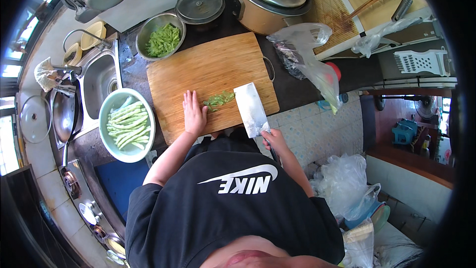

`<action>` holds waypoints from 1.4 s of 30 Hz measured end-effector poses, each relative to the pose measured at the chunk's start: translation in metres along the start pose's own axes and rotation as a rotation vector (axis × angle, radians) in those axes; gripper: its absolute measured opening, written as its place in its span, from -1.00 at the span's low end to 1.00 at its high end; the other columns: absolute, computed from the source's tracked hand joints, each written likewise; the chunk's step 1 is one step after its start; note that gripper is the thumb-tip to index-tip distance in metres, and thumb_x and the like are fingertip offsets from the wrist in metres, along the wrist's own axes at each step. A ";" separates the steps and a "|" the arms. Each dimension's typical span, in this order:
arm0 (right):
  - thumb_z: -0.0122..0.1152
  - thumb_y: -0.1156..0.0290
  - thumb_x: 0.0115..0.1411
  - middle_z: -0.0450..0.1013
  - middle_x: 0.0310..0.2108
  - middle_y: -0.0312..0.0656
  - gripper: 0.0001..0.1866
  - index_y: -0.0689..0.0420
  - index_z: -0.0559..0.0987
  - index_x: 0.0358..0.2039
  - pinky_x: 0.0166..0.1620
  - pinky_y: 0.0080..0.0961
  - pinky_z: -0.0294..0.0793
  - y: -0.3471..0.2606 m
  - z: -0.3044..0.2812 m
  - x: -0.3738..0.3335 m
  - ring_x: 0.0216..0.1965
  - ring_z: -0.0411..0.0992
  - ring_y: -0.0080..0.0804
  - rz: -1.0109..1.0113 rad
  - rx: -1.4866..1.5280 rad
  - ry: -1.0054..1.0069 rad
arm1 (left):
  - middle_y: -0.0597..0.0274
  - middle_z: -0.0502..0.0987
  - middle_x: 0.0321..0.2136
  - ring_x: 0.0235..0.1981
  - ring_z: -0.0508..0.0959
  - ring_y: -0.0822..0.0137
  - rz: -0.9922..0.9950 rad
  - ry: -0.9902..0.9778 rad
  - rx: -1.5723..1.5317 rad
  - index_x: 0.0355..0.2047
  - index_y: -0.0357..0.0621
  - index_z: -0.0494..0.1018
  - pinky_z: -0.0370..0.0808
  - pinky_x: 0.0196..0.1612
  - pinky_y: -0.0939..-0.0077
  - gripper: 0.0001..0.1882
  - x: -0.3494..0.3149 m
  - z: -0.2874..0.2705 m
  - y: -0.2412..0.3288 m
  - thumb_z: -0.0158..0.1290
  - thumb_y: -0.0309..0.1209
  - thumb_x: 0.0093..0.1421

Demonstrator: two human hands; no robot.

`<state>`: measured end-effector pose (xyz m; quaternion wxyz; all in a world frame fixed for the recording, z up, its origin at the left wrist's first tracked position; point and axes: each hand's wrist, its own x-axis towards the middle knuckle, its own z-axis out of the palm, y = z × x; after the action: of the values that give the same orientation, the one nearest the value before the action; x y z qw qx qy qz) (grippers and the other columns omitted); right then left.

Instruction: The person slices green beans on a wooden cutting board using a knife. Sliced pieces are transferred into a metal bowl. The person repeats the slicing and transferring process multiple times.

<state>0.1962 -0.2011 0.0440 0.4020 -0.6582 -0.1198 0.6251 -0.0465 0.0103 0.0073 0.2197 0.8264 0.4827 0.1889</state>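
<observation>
My right hand (pixel 275 141) grips the handle of a cleaver (pixel 251 109) with a broad, pale blade. The blade lies over the right part of a wooden cutting board (pixel 198 64), close to a small pile of sliced green vegetable (pixel 219 100). Left of that pile, my left hand (pixel 194 112) rests flat on the board with its fingers stretched out, holding nothing. Behind the board's far left corner, a metal bowl (pixel 141 37) contains more cut green pieces (pixel 163 40). A pale green basin (pixel 105 139) of long green beans (pixel 128 125) stands beside the board's left edge.
At the left is a metal sink (pixel 91 89) with a wok (pixel 64 114) beyond it. A lidded pot (pixel 200 5) and a large rice cooker (pixel 270 0) stand behind the board. Plastic bags (pixel 310 54) lie to the right; more bags (pixel 342 183) are piled lower right.
</observation>
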 end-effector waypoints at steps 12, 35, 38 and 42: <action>0.07 0.31 0.23 0.26 -0.69 -0.34 -0.77 0.12 0.34 -0.51 -0.71 -0.68 0.17 0.001 0.061 0.037 -0.72 0.20 -0.65 0.071 0.017 -0.225 | -0.16 0.01 0.24 0.29 -0.03 -0.13 0.014 0.039 -0.038 0.22 -0.14 0.10 -0.03 0.27 0.00 -0.41 0.015 0.040 0.054 -0.03 -0.39 0.18; 0.08 0.33 0.21 0.30 -0.71 -0.30 -0.78 0.20 0.40 -0.48 -0.71 -0.66 0.17 -0.196 0.120 0.095 -0.77 0.20 -0.64 -0.259 -0.006 -0.153 | -0.18 0.22 0.15 0.21 0.19 -0.07 -0.163 0.081 -0.181 0.03 0.16 0.43 0.24 0.18 0.28 -0.62 0.288 -0.108 -0.093 -0.08 -0.43 0.19; 0.07 0.34 0.22 0.28 -0.70 -0.30 -0.81 0.19 0.40 -0.43 -0.72 -0.67 0.15 -0.182 0.099 0.089 -0.76 0.19 -0.63 -0.228 -0.028 -0.072 | -0.10 0.37 0.04 0.13 0.32 -0.02 0.008 0.402 -0.338 -0.16 -0.10 0.49 0.31 0.12 0.28 -0.70 0.289 -0.116 -0.093 -0.10 -0.58 0.12; 0.07 0.29 0.22 0.28 -0.73 -0.34 -0.74 0.16 0.39 -0.54 -0.71 -0.66 0.16 -0.154 0.077 0.085 -0.78 0.21 -0.62 -0.192 -0.167 0.033 | -0.06 0.40 0.01 0.08 0.37 -0.01 0.075 0.305 0.225 -0.13 -0.14 0.47 0.34 0.10 0.30 -0.57 0.272 -0.112 -0.076 -0.16 -0.73 0.01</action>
<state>0.1950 -0.0158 0.0952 0.4056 -0.6853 -0.2271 0.5606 -0.0333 0.3037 0.0865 0.0432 0.8249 0.4976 0.2649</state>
